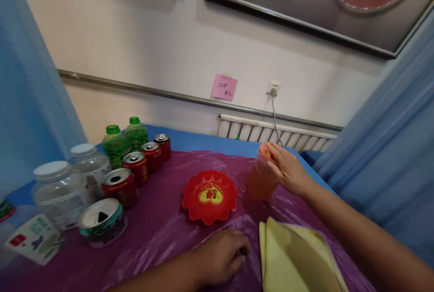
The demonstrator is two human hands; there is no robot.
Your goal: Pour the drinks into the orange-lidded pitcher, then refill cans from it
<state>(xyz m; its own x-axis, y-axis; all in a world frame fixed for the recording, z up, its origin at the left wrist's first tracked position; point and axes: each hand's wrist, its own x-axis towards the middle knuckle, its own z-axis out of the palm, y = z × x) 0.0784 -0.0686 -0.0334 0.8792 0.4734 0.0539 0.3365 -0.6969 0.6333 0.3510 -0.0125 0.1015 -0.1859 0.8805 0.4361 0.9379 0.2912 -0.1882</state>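
Beside a white wall radiator (271, 128), on a blue-covered bench (203, 137) spread with purple plastic (159, 219), a person's right hand (288, 167) reaches over the top of a clear pitcher (262, 181) of amber liquid. The pitcher stands upright, its long axis running from the bench up toward the palm, with the body below the right hand and to its left. Fingers and thumb lie about an orange piece (266, 151) at the rim, though how firmly that grip is closed cannot be told, nor whether the piece is a lid. The left hand (224, 256), well apart from the pitcher and nearer the wearer, rests low over the plastic with its fingers curled in; nothing shows in its grip, and how tightly it is closed cannot be told. Between the left hand and the far edge sits a scalloped red dish (210, 197), just left of the pitcher. Folded yellow cloths (294, 256) lie on the near side of the pitcher, to the right of the left hand. Drink cans (135, 167), green-capped bottles (116, 145) and white-lidded jars (61, 192) line the bench's left side.
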